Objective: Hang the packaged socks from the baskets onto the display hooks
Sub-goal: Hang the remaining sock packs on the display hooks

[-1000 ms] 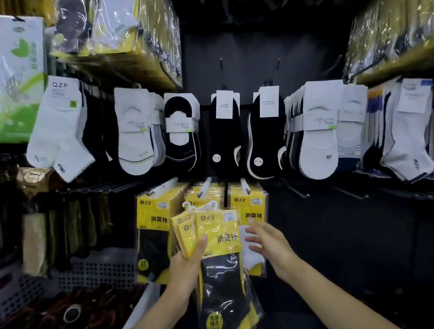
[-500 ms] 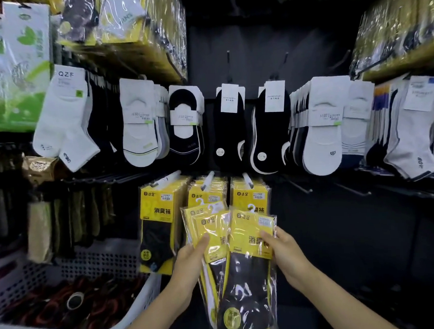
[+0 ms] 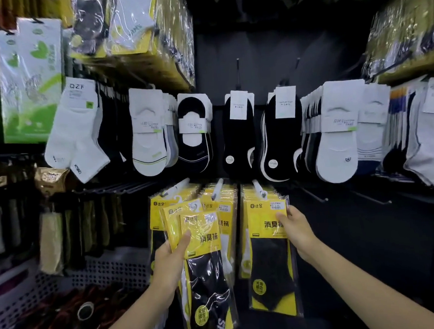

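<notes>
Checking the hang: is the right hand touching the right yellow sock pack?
Touching. Head view: the right hand pinches the right yellow sock pack at its upper edge, thumb on its front.

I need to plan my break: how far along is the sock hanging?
Done: stacks of yellow packs hang on three hooks. In hand: the right hand grips the front pack at the right hook; whether it is seated is unclear. The left hand holds several more packs. Left: those, plus dark items in the basket.
</notes>
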